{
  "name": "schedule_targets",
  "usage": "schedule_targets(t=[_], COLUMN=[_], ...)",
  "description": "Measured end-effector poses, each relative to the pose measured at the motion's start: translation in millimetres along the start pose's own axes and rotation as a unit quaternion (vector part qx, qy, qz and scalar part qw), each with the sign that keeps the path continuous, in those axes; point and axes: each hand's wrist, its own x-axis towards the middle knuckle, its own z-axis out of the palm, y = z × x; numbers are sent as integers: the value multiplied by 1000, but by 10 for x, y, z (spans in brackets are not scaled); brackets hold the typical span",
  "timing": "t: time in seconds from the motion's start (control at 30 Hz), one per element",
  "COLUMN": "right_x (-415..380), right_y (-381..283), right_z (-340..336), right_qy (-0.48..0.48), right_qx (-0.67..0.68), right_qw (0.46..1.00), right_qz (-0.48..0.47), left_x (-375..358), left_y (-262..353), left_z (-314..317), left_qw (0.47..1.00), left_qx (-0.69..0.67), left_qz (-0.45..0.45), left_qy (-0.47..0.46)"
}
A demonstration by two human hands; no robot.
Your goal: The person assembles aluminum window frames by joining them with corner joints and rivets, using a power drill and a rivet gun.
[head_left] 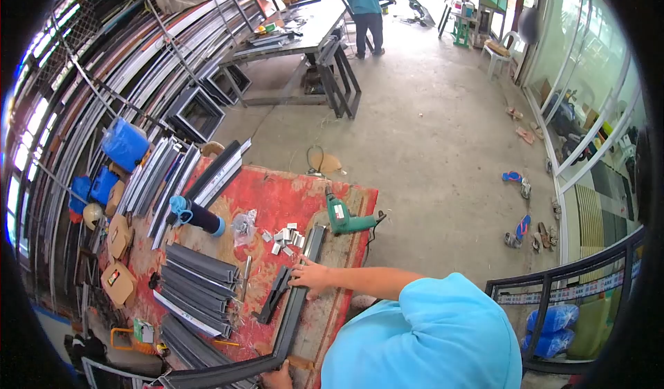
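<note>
A dark grey metal frame profile lies along the near side of a red-covered table, meeting another length at a corner near the bottom edge. My right hand reaches across its upper stretch, fingers over the far side and thumb on the near side. Close to those fingertips is a short black metal piece. At the corner, my left hand holds the same profile from the near side; its fingers are partly hidden. Small silver brackets and a green power drill lie beyond my right hand.
The red table also bears stacked dark profiles, a dark bottle and a plastic bag. Racks of metal lengths line the left. A person stands by a far worktable. A dark frame is at right.
</note>
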Motion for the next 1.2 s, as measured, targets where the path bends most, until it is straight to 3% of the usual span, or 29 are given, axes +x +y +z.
schedule_targets(t=[0.37, 1.2], right_x=[57, 23], right_y=[73, 0], right_z=[231, 140], right_qy=[40, 21], right_qx=[-38, -70], right_qw=[998, 997], right_qz=[7, 19], left_x=[40, -157], left_y=[208, 679], left_z=[-56, -130], left_qw=[1000, 996], left_qx=[-21, -64], left_qz=[3, -54], left_qy=[-1, 21])
